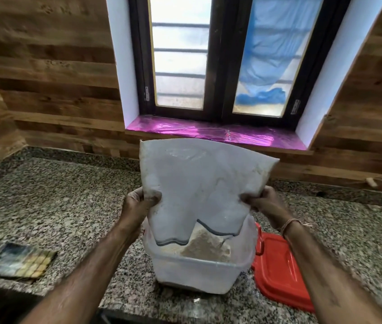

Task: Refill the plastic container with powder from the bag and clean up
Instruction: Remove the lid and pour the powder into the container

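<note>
Head view: both hands (142,202) upend bag (199,183), mouth down into container (199,274).

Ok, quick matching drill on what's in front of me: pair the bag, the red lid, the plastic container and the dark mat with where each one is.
Things:
1. bag
2. red lid
3. plastic container
4. dark mat

Places:
A. flat on the counter, far left
B. under the bag's mouth, powder inside
C. upended, gripped by left hand and right hand
D. on the counter, right of the container

Pairs: 1-C, 2-D, 3-B, 4-A
</note>
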